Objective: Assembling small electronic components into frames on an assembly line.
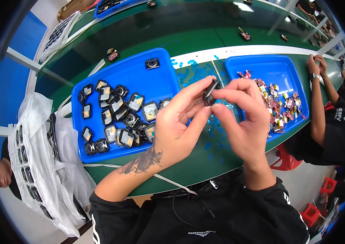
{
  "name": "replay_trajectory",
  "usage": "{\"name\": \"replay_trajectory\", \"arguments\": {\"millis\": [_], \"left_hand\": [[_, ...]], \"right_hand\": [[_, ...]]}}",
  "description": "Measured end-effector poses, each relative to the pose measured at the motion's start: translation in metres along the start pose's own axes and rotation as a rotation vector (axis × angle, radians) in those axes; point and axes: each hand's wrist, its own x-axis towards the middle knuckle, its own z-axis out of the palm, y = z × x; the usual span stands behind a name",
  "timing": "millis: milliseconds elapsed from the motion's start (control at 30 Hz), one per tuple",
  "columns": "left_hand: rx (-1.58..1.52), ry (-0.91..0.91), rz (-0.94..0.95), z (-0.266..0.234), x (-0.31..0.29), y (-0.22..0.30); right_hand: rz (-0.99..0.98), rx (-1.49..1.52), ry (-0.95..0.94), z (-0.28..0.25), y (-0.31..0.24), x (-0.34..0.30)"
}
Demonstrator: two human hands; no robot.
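Between my two hands, above the gap between two blue trays, is a small black watch case [212, 92], tilted on its edge. My left hand [176, 122] grips it from the left with thumb and fingers. My right hand [245, 116] closes on its right side, thumb and index finger at its edge; the fingers hide part of it. To the left, a blue tray [140, 73] holds several black watch cases [117, 105], some face up, others showing pale backs. On the right, another blue tray [258, 65] holds a heap of small red, yellow and silver electronic parts [280, 103].
Blue film scraps [193, 73] litter the green table [168, 175] between the trays. Plastic-wrapped stacked trays [38, 162] stand at the left. A co-worker's hand [314, 67] is at the right. Beyond a white rail [237, 51], loose parts [244, 34] lie on a green surface.
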Motion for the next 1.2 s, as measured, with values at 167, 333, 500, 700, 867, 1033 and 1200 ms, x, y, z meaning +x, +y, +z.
{"name": "replay_trajectory", "arguments": {"millis": [167, 333, 500, 700, 867, 1033, 1200], "left_hand": [[0.114, 0.055, 0.118, -0.001, 0.001, -0.008], [0.277, 0.092, 0.192, 0.001, 0.000, -0.008], [0.326, 0.108, 0.169, 0.001, -0.004, -0.007], [-0.031, 0.086, -0.037, -0.001, 0.000, 0.005], [-0.100, 0.083, -0.101, 0.000, 0.001, 0.007], [-0.075, 0.079, -0.099, 0.002, 0.001, 0.004], [-0.062, 0.050, -0.080, 0.003, 0.001, 0.004]], "right_hand": [[0.021, 0.087, 0.032, 0.011, -0.002, 0.000], [-0.074, -0.046, 0.057, 0.010, -0.005, -0.002], [-0.096, -0.024, 0.024, 0.010, -0.003, -0.001], [0.005, 0.180, 0.109, 0.008, -0.002, -0.003], [0.051, 0.062, 0.052, 0.001, -0.009, 0.003], [-0.007, -0.147, -0.047, -0.005, -0.015, 0.012], [-0.040, -0.177, -0.046, -0.005, -0.013, 0.012]]}}
